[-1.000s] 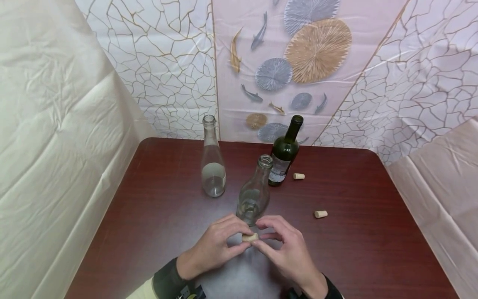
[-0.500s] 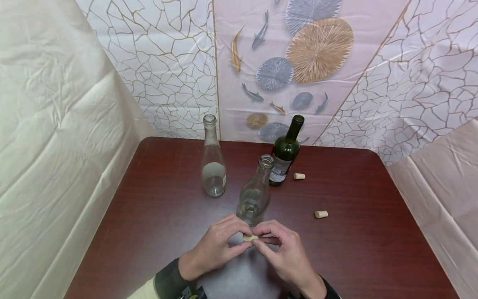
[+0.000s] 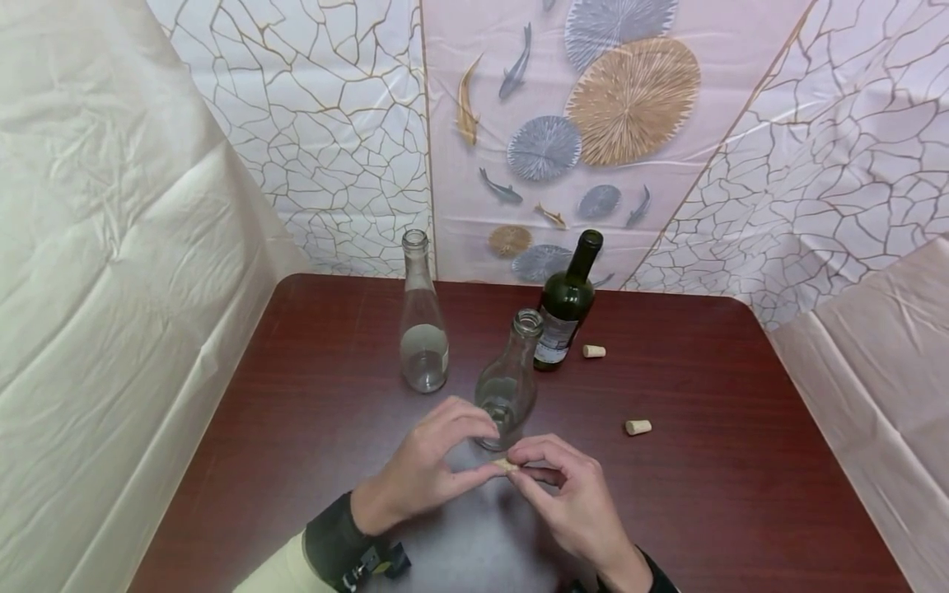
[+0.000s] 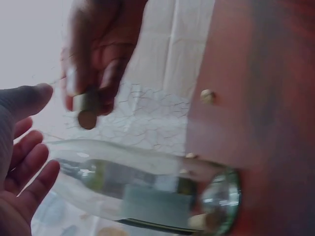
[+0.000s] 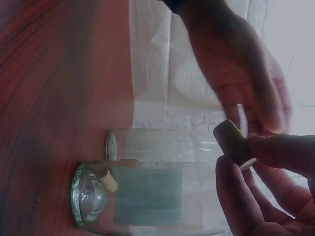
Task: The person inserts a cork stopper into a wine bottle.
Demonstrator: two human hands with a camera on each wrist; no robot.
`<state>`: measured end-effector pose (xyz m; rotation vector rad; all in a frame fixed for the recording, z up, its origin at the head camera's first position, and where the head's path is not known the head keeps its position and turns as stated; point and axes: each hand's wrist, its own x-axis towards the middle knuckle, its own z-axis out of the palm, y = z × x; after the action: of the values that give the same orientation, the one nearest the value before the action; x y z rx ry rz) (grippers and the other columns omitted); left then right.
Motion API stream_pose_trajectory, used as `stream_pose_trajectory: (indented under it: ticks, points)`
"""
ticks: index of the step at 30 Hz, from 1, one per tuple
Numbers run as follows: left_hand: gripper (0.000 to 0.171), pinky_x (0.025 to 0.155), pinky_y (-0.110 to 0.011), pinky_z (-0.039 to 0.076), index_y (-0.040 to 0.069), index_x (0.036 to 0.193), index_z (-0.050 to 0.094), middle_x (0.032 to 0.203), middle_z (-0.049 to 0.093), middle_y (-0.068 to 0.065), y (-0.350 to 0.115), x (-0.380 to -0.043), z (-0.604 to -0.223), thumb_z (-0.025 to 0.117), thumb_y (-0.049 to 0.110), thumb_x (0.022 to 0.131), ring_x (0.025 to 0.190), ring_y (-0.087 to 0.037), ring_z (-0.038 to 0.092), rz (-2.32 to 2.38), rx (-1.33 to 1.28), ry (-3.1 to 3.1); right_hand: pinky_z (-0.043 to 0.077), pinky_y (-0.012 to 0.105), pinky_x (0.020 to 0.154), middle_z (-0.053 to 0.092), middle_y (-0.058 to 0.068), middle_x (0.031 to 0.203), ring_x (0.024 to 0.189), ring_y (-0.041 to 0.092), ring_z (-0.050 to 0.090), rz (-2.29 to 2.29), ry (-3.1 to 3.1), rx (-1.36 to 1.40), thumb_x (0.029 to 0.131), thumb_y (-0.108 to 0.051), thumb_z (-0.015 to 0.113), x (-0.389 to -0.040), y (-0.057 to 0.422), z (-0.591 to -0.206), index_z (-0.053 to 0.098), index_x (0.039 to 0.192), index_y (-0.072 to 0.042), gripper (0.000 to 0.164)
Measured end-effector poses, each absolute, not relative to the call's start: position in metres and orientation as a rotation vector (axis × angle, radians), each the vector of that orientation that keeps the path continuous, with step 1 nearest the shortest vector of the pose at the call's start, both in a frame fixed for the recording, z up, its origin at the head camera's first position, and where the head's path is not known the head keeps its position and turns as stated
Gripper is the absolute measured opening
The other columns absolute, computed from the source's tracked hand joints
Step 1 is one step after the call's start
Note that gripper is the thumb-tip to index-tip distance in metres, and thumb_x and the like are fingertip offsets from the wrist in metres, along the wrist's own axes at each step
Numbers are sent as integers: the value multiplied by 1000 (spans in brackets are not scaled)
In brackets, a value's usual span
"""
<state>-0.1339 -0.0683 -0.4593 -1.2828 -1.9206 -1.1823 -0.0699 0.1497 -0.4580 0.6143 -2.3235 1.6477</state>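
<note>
My right hand (image 3: pixel 569 494) pinches a small tapered cork (image 5: pixel 232 141) between thumb and fingers, just in front of a clear glass bottle (image 3: pixel 507 383). Beside it, my left hand (image 3: pixel 424 463) has its fingers spread from the thumb. In the left wrist view, the thumb and fingers stand apart from the cork (image 4: pixel 87 112) and hold nothing. The clear bottle stands upright with an uncovered mouth. Through its glass, low near the base, a pale piece of cork (image 5: pixel 109 181) shows in the right wrist view.
A second clear bottle (image 3: pixel 425 346) stands at the back left. Behind the near bottle is a dark green wine bottle (image 3: pixel 567 301) with a label. Two loose corks (image 3: pixel 638 427) lie to the right on the brown table (image 3: pixel 296 445). Patterned cloth (image 3: pixel 356 123) hangs behind.
My left fingers have lifted off the cork and spread apart from the thumb. The right hand keeps its pinch on the cork; the bottles stay put.
</note>
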Motion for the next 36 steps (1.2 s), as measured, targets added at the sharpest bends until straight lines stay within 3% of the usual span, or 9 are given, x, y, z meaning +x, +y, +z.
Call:
stream_pose_trajectory:
  ticks: [7,13,19,27,36]
  points:
    - [49,97,-31,53,4,117,66,116,67,-11,-57,-154,-429,93,14,77,109,-24,63,-1291,-1073,-1851,63,25,78,76,3,108,101,8,73,1608,-2380,581,89,-4,81,-69,152,-458,78,106,-13,19]
    - [75,99,-36,51,7,138,53,133,57,-11,-45,-160,-415,94,17,76,117,-22,57,-1420,-870,-2075,63,24,79,77,-1,107,99,7,74,1559,-2423,556,90,-8,81,-67,154,-459,79,106,-20,20]
    - [86,101,-34,53,10,146,45,131,56,-7,-28,-171,-409,95,23,77,118,-20,58,-1557,-764,-2191,62,22,81,77,-4,108,99,7,74,1503,-2449,557,90,-8,82,-68,157,-460,80,106,-21,22]
    - [79,94,-36,55,12,141,49,119,59,-5,-17,-177,-411,94,24,77,110,-18,59,-1573,-690,-2229,63,25,80,75,-9,109,98,5,74,1499,-2476,534,89,-7,82,-67,160,-461,81,107,-25,26]
    - [54,89,-34,53,10,123,57,113,62,-6,-12,-177,-416,90,21,82,105,-19,62,-1555,-663,-2205,60,17,83,76,1,107,98,8,74,1485,-2426,623,90,-4,80,-71,162,-465,82,107,-15,21]
